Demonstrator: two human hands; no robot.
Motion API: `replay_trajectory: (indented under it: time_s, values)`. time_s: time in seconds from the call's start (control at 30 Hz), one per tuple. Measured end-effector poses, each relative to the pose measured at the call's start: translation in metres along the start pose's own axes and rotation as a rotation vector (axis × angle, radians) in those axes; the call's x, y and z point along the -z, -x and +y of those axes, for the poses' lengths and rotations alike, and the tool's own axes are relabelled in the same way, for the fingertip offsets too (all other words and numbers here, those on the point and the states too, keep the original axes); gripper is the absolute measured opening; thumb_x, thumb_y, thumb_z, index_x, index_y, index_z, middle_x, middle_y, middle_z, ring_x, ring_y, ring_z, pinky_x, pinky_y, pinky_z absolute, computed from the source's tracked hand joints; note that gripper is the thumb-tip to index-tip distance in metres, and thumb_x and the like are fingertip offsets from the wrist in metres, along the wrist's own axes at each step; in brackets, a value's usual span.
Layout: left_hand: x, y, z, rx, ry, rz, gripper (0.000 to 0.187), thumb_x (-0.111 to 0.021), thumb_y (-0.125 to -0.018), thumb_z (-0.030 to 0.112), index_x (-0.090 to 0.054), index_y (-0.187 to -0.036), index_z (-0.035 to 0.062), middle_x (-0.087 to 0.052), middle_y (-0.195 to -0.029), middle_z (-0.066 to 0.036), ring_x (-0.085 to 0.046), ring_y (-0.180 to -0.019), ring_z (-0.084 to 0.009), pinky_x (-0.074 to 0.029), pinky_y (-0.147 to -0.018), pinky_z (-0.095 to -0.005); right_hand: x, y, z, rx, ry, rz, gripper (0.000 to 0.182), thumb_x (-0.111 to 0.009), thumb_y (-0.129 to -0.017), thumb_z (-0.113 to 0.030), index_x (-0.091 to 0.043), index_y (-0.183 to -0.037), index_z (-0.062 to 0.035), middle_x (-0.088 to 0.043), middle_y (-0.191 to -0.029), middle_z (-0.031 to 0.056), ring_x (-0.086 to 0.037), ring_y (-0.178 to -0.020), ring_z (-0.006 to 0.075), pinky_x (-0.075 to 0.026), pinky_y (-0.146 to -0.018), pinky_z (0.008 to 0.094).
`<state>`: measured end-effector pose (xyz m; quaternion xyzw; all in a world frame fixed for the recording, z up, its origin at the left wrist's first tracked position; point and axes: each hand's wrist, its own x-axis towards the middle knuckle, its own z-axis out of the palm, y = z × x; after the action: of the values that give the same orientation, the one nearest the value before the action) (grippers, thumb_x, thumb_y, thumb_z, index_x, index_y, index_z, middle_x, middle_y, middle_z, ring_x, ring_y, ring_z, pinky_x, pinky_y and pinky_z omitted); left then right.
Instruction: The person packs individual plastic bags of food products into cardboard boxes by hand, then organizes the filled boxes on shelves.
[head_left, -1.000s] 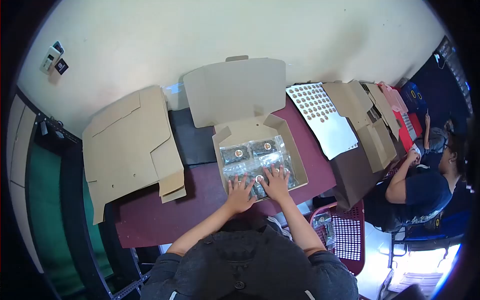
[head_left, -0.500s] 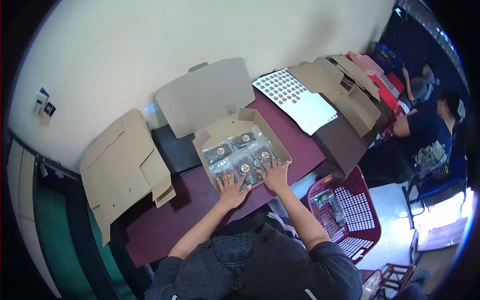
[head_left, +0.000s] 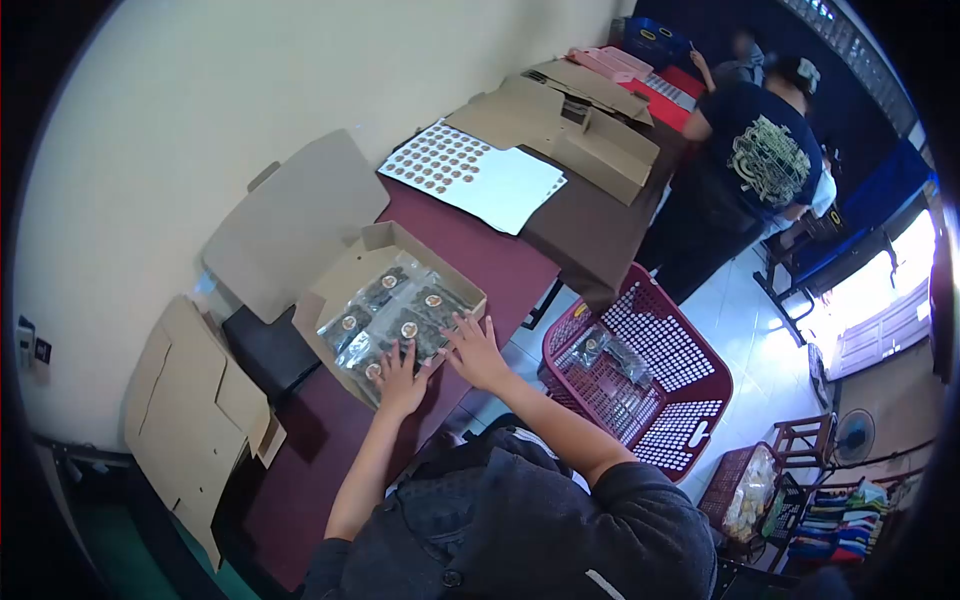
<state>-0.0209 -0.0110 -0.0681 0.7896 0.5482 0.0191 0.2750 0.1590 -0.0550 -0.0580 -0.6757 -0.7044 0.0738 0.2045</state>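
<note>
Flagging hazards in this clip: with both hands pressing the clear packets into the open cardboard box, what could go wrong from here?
1. The cardboard box sits near the table edge; pressure from the left hand and right hand might nudge it off.
2. The glossy packets overlap and could slide out of their rows.
3. The red basket stands close by on the floor, a possible trip hazard.

Bare maroon worktop [head_left: 480, 255] lies open between the shallow brown cardboard box [head_left: 345, 275] and the white sheet of round stickers [head_left: 470, 175]. The box's raised flap blocks the wall side; flat cardboard blanks [head_left: 185, 400] crowd the left, apparently overhanging the edge.
</note>
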Motion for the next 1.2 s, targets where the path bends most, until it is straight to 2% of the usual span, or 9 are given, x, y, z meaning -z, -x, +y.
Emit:
replay_trajectory:
  time_s: [0.13,0.17,0.27,0.5,0.73,0.83,0.93,1.1,1.2]
  values:
    - [0.002,0.000,0.028,-0.029,0.115,0.283,0.058,-0.049,-0.088,0.041,-0.034,-0.139,0.0171,-0.017,-0.147,-0.021,-0.008,-0.136,-0.0436,0.000,-0.102,-0.0669,0.025,0.038,0.029,-0.101,-0.111,0.151,0.040,-0.052,-0.089,-0.030,-0.051,-0.123,-0.0094,-0.039,-0.136,0.0176,-0.027,-0.133,0.0356,-0.020,-0.105,0.0574]
    - [0.000,0.000,0.041,-0.043,0.109,0.267,0.058,-0.049,-0.088,0.041,-0.034,-0.139,0.0171,-0.017,-0.147,-0.021,-0.008,-0.136,-0.0436,0.000,-0.102,-0.0669,0.030,0.049,0.040,-0.151,-0.148,0.202,0.038,-0.052,-0.089,-0.028,-0.051,-0.122,-0.0089,-0.039,-0.135,0.0174,-0.027,-0.133,0.0358,-0.021,-0.106,0.0565]
    - [-0.005,0.010,0.101,-0.278,0.130,0.401,0.053,-0.054,-0.084,0.031,-0.041,-0.134,0.0151,-0.023,-0.144,-0.020,-0.012,-0.135,-0.0437,-0.001,-0.102,-0.0672,0.034,0.094,0.089,-0.314,-0.132,0.252,0.036,-0.052,-0.089,-0.026,-0.053,-0.120,-0.0076,-0.041,-0.134,0.0185,-0.028,-0.131,0.0370,-0.024,-0.106,0.0526]
    - [-0.092,0.019,0.235,-0.738,0.105,0.004,0.046,-0.058,-0.081,0.025,-0.049,-0.125,0.0134,-0.025,-0.143,-0.017,-0.014,-0.135,-0.0421,-0.004,-0.104,-0.0646,0.057,0.232,0.179,-0.724,-0.135,0.396,0.033,-0.055,-0.086,-0.020,-0.057,-0.114,-0.0039,-0.046,-0.128,0.0234,-0.033,-0.125,0.0452,-0.029,-0.105,0.0472]
    - [-0.227,-0.003,0.306,-0.795,-0.056,-0.384,0.048,-0.057,-0.082,0.031,-0.050,-0.125,0.0117,-0.022,-0.144,-0.019,-0.012,-0.136,-0.0435,-0.009,-0.107,-0.0612,0.035,0.353,0.266,-1.105,-0.157,0.362,0.031,-0.058,-0.085,-0.021,-0.058,-0.110,-0.0026,-0.051,-0.122,0.0232,-0.040,-0.119,0.0446,-0.033,-0.101,0.0478]
    - [-0.298,-0.032,0.319,-0.790,-0.197,-0.554,0.048,-0.056,-0.082,0.035,-0.052,-0.124,0.0128,-0.016,-0.148,-0.019,-0.009,-0.136,-0.0435,-0.010,-0.108,-0.0598,0.016,0.378,0.304,-1.222,-0.278,0.348,0.033,-0.058,-0.085,-0.023,-0.059,-0.111,-0.0027,-0.056,-0.118,0.0204,-0.046,-0.116,0.0376,-0.036,-0.100,0.0422]
    - [-0.356,-0.067,0.329,-0.827,-0.443,-0.630,0.049,-0.056,-0.081,0.037,-0.052,-0.127,0.0190,-0.006,-0.152,-0.016,-0.005,-0.138,-0.0402,-0.007,-0.110,-0.0555,-0.010,0.379,0.341,-1.491,-0.915,0.374,0.034,-0.055,-0.089,-0.028,-0.061,-0.115,-0.0063,-0.061,-0.113,0.0128,-0.055,-0.108,0.0206,-0.042,-0.092,0.0301]
    - [-0.408,-0.118,0.341,-0.767,-0.662,-0.750,0.049,-0.055,-0.081,0.037,-0.053,-0.127,0.0226,-0.004,-0.153,-0.012,-0.004,-0.139,-0.0389,-0.003,-0.111,-0.0545,-0.070,0.365,0.395,-1.488,-1.430,0.542,0.036,-0.053,-0.091,-0.027,-0.055,-0.123,-0.0113,-0.061,-0.111,0.0034,-0.055,-0.101,0.0169,-0.044,-0.086,0.0331]
    - [-0.431,-0.129,0.338,-0.703,-0.631,-0.750,0.049,-0.056,-0.080,0.033,-0.053,-0.127,0.0207,-0.005,-0.153,-0.012,-0.005,-0.139,-0.0393,-0.006,-0.110,-0.0553,-0.076,0.350,0.408,-1.645,-1.637,0.549,0.046,-0.052,-0.091,-0.033,-0.045,-0.132,-0.0136,-0.049,-0.126,0.0024,-0.047,-0.110,0.0189,-0.040,-0.092,0.0403]
